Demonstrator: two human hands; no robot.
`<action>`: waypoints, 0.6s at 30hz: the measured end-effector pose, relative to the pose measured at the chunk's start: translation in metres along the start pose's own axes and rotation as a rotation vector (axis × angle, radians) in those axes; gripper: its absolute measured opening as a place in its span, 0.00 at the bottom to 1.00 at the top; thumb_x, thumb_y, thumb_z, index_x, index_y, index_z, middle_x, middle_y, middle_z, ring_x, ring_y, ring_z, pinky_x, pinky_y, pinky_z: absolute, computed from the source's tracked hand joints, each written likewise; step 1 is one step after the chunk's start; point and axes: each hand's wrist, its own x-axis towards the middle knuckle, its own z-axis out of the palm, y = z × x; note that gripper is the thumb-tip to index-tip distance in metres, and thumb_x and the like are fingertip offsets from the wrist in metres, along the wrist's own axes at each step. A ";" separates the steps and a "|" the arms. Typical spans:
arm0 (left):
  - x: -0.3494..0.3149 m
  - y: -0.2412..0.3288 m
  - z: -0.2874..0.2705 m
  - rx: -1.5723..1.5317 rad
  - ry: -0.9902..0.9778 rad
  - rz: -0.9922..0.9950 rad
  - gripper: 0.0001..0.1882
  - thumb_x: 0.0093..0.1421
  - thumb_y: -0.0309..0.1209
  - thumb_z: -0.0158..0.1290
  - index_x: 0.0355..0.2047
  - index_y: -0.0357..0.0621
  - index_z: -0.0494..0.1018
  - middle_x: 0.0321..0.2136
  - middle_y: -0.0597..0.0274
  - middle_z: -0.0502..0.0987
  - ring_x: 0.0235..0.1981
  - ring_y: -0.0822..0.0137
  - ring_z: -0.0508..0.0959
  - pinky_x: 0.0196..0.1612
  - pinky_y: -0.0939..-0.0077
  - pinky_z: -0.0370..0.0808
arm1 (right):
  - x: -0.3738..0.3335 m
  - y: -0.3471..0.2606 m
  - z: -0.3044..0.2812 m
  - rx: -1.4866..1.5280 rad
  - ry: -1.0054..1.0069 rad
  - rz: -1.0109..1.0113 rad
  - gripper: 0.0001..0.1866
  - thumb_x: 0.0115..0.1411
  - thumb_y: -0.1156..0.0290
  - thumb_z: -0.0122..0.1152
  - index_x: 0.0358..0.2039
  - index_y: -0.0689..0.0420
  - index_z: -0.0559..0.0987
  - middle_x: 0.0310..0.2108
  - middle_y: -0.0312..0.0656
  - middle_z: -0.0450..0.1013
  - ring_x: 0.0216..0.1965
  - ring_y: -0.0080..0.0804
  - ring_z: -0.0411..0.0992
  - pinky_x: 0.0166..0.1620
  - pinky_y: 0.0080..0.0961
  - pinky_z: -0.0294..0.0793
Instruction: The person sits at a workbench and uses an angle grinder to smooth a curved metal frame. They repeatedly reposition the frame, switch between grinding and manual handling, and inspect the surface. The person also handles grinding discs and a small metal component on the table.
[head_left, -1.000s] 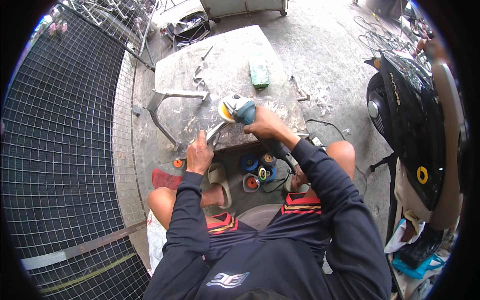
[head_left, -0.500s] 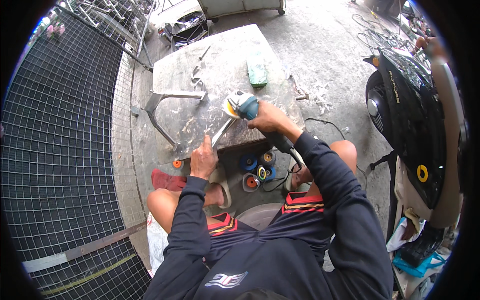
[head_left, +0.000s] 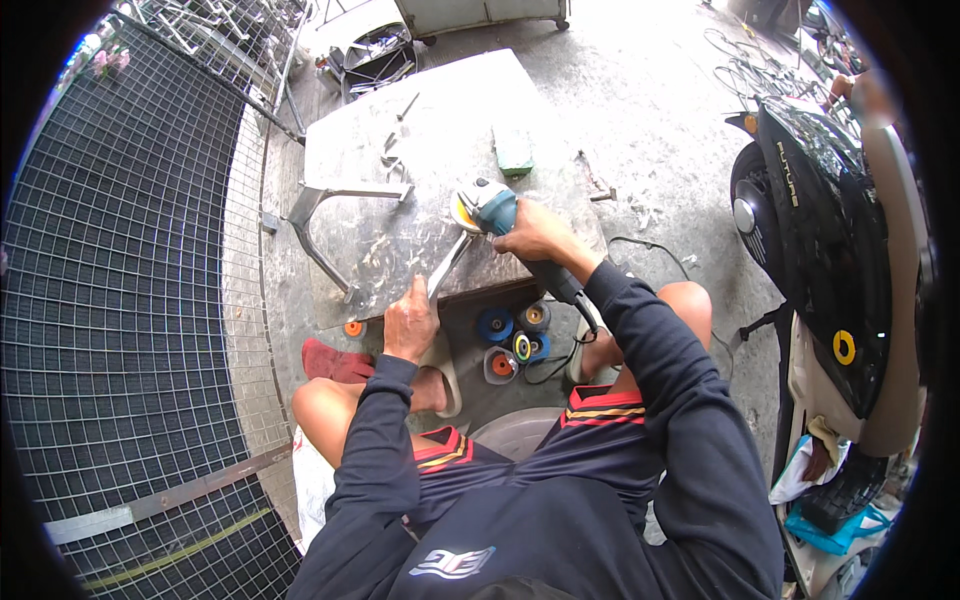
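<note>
My right hand is wrapped round a teal and black angle grinder. Its yellow disc meets the far end of a slim metal bar, or comes very close to it. Closed on the near end of that bar is my left hand, at the front edge of a low worn table. A forked metal bracket lies on the table's left side. Several small metal pieces and a green block rest farther back.
Several grinding discs and a red glove lie on the floor by my feet. A wire mesh panel stands at left, a black motorbike at right. The grinder's cord runs by my right foot.
The grinder and its disc have shifted very slightly. My left hand has moved a little toward me with the bar. The tabletop looks brighter.
</note>
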 end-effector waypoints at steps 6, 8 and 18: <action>-0.001 0.003 -0.001 0.025 -0.016 -0.014 0.24 0.56 0.20 0.54 0.54 0.27 0.71 0.32 0.40 0.82 0.30 0.40 0.84 0.33 0.49 0.81 | 0.003 0.000 0.005 0.035 0.023 -0.045 0.29 0.46 0.56 0.73 0.39 0.71 0.83 0.40 0.64 0.81 0.43 0.56 0.83 0.46 0.43 0.82; -0.001 0.003 -0.001 0.044 -0.026 -0.018 0.24 0.56 0.20 0.54 0.54 0.28 0.71 0.32 0.40 0.82 0.30 0.40 0.84 0.33 0.49 0.81 | 0.005 0.001 0.003 0.048 0.029 0.015 0.29 0.46 0.56 0.73 0.39 0.71 0.83 0.40 0.64 0.81 0.44 0.56 0.82 0.47 0.43 0.82; 0.001 -0.001 -0.001 -0.039 0.021 -0.001 0.19 0.61 0.25 0.58 0.52 0.32 0.71 0.30 0.36 0.81 0.30 0.37 0.82 0.32 0.46 0.78 | 0.007 0.014 0.003 0.149 -0.027 0.047 0.32 0.45 0.53 0.75 0.38 0.73 0.83 0.37 0.63 0.81 0.40 0.53 0.83 0.44 0.42 0.82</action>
